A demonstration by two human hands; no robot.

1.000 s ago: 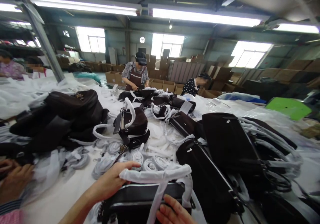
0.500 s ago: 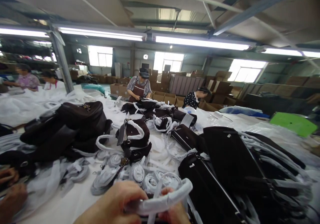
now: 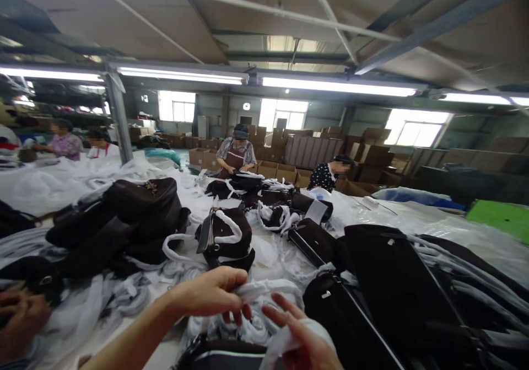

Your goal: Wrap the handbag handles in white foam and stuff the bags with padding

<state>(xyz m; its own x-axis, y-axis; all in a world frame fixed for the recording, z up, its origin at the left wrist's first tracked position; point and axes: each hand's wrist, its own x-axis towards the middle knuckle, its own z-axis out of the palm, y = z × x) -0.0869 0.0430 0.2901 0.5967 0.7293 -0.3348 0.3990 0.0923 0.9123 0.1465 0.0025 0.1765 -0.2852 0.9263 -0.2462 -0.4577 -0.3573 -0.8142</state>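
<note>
Hands are apart but near each other: left hand [image 3: 215, 293] has fingers curled at the end of a white, padded, curved strip [image 3: 270, 288], grip unclear; right hand [image 3: 301, 337] has fingers extended against a thin white tissue-like strip [image 3: 280, 345], can't tell if it's pinched. Black bag with pale shiny edging [image 3: 231, 362] sits below them, cut off by the frame. Risks, my read: loose fingers let the thin strip slip; white wrapped coils [image 3: 254, 331] right behind could snag it; crowding could scuff the neighbouring long black bag [image 3: 351, 320].
</note>
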